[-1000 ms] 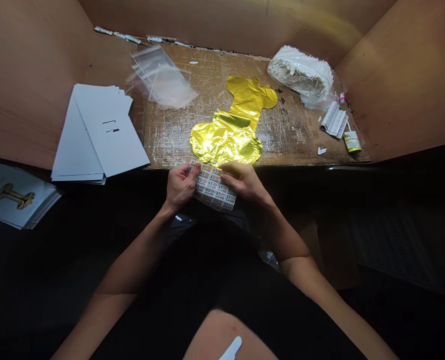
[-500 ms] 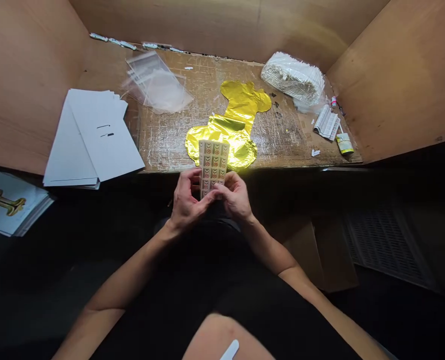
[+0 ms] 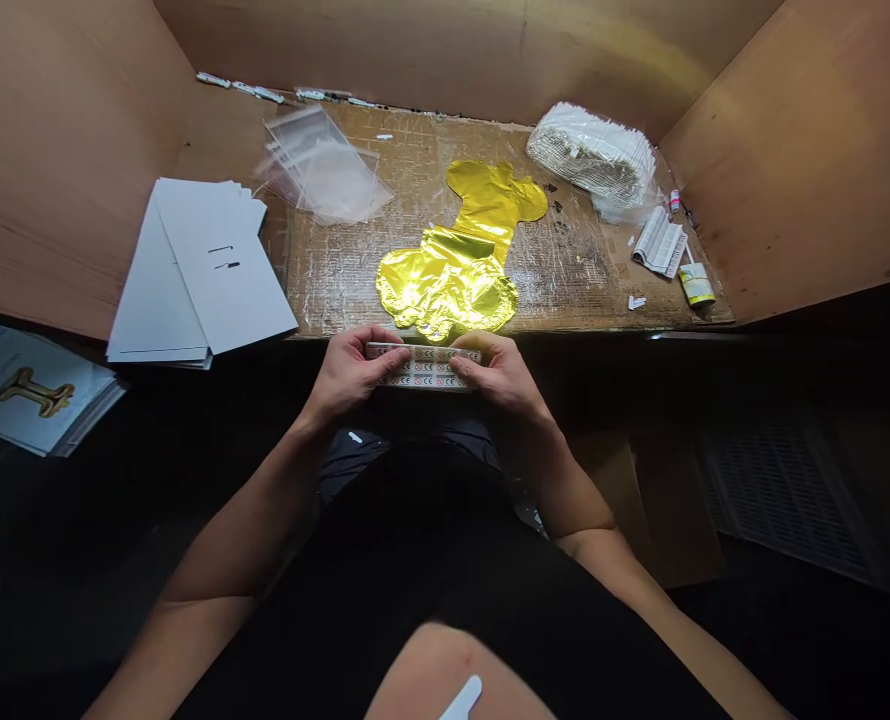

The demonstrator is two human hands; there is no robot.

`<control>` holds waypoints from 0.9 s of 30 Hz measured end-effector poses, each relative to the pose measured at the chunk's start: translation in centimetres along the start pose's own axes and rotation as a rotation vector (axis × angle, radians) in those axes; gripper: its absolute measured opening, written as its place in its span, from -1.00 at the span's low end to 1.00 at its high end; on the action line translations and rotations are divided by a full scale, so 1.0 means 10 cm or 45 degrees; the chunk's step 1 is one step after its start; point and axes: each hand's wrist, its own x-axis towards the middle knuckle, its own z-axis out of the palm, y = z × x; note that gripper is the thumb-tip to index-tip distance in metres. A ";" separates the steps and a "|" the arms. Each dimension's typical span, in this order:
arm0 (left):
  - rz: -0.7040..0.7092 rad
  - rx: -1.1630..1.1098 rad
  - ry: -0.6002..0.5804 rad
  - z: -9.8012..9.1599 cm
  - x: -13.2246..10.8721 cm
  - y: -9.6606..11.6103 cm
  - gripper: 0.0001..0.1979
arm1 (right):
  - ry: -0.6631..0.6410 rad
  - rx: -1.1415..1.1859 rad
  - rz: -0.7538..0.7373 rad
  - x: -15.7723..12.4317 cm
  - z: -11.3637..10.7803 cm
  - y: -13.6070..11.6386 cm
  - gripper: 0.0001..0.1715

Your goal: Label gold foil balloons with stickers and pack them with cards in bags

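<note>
Between my two hands is a sheet of stickers [image 3: 424, 367] with rows of CE marks and red prohibition symbols, held lengthwise at the table's front edge. My left hand [image 3: 356, 372] is closed on its left end, thumb on top. At the other end, my right hand [image 3: 501, 375] pinches it the same way. Just beyond the sheet, a gold foil balloon [image 3: 449, 285] lies flat and uninflated on the table, its near edge close to my fingertips.
White sheets [image 3: 197, 270] lie at the table's left, with clear plastic bags [image 3: 332, 170] behind. A bag of white sticks [image 3: 593, 155], a folded printed paper [image 3: 661, 243] and a small yellow-white roll [image 3: 696, 285] lie right. Packets [image 3: 40, 390] picturing a gold letter sit lower left.
The sticker sheet has turned from upright to sideways and come lower. My right hand has moved to the right and now grips the sheet's right end.
</note>
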 end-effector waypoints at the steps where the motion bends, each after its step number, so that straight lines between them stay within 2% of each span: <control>1: 0.006 -0.016 0.035 0.02 -0.01 -0.03 -0.52 | -0.018 -0.012 0.008 0.00 0.03 0.02 -0.61; 4: 0.065 0.009 0.137 0.07 -0.03 -0.11 -0.54 | -0.085 -0.038 0.050 -0.01 0.07 0.06 -0.64; 8: 0.138 0.061 0.236 0.10 -0.03 -0.18 -0.49 | -0.028 -0.064 0.051 -0.01 0.07 0.05 -0.59; 15: 0.318 0.196 0.230 0.07 -0.01 -0.24 -0.51 | -0.145 -0.023 0.084 -0.02 0.04 0.00 -0.55; 20: 0.241 0.126 0.192 0.09 0.00 -0.24 -0.50 | -0.225 -0.142 0.085 -0.02 -0.02 0.03 -0.59; 23: 0.196 0.111 0.204 0.13 0.00 -0.27 -0.50 | -0.220 -0.191 0.040 0.01 -0.03 0.03 -0.64; 27: 0.207 0.113 0.197 0.17 0.00 -0.27 -0.51 | -0.237 -0.218 -0.022 0.03 0.00 0.00 -0.69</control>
